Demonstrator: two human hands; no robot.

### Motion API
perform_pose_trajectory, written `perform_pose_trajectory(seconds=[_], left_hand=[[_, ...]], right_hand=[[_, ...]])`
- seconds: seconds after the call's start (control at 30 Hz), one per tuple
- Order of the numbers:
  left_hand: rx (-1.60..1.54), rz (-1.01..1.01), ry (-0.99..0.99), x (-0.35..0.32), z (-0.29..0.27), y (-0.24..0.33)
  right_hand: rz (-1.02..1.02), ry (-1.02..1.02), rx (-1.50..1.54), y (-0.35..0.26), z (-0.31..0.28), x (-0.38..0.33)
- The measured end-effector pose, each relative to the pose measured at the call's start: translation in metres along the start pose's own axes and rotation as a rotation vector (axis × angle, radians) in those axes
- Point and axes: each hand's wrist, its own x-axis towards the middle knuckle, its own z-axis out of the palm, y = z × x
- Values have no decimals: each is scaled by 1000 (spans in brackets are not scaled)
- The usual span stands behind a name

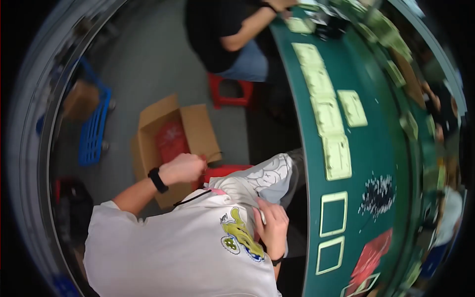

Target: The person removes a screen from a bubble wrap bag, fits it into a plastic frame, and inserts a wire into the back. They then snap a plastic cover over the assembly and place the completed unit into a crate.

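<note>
My left hand (183, 169), with a black band on the wrist, is closed above the near edge of an open cardboard box (200, 129). A red plastic bag (171, 141) lies inside that box. A thin dark strand shows by the left fingertips, but I cannot make out what they grip. My right hand (273, 226) is curled at my lap, against my white shirt (178, 252). Something pale shows between its thumb and fingers, too small to name. Printed light-coloured trousers (269, 173) lie beyond it.
Right of me runs a green table (366, 148) with a row of pale plastic panels (326, 116), two rectangular frames (334, 214), a pile of small dark and white parts (377, 195) and red plastic (371, 255). A seated co-worker (222, 34) and a blue trolley (95, 126) are farther off.
</note>
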Motion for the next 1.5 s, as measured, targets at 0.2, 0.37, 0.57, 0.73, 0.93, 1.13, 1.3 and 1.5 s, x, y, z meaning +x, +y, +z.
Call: perform_pose_trajectory(seconds=[0.2, 0.37, 0.57, 0.73, 0.93, 1.13, 1.3, 1.5], left_hand=[[-261, -461, -155, -12, 218, -195], [-783, -620, 206, 25, 362, -302], [-1065, -279, 334, 115, 352, -236], [-1090, -358, 555, 149, 405, -227], [-1246, -767, 1045, 53, 286, -343], [-1177, -542, 1761, -9, 186, -453], [-800, -977, 1611, 62, 249, -462], [-1909, -854, 431, 283, 466, -376]], right_hand=[[119, -317, 74, 21, 52, 25], [172, -651, 112, 21, 127, 86], [244, -809, -121, 42, 183, 125], [430, -819, -136, 63, 204, 133], [616, -903, -117, 80, 216, 146], [713, -861, -74, 75, 236, 157], [614, -884, -105, 70, 242, 165], [511, -918, -110, 65, 264, 159]])
